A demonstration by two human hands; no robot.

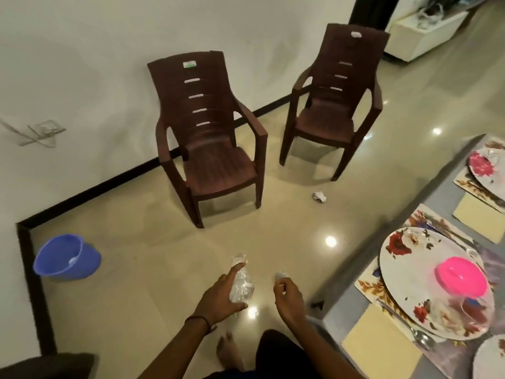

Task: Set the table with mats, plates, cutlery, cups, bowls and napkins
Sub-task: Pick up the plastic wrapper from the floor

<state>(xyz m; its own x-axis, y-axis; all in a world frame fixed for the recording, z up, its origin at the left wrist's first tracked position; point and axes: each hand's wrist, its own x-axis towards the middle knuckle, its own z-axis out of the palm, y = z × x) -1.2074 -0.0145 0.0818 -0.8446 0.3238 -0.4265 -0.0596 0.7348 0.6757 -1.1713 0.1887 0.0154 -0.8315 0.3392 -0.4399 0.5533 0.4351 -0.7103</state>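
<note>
My left hand [221,295] grips a crumpled clear plastic wrapper [240,283] over the floor, left of the table. My right hand [288,295] pinches a small crumpled piece [281,275] between fingertips. On the table [332,315] at the right lies a floral mat [367,285] with a floral plate [410,258], a pink bowl [460,279] and a clear cup [464,315] on it. A spoon [410,328] and a yellow napkin [379,348] lie beside the plate. Farther back sit another mat [468,188], plate [481,165] and napkin [478,220].
Two brown plastic chairs [210,149] [330,105] stand by the white wall. A blue bucket [65,258] sits in the floor corner at left. A crumpled white paper [319,196] lies on the tiles. My bare foot [229,354] shows below.
</note>
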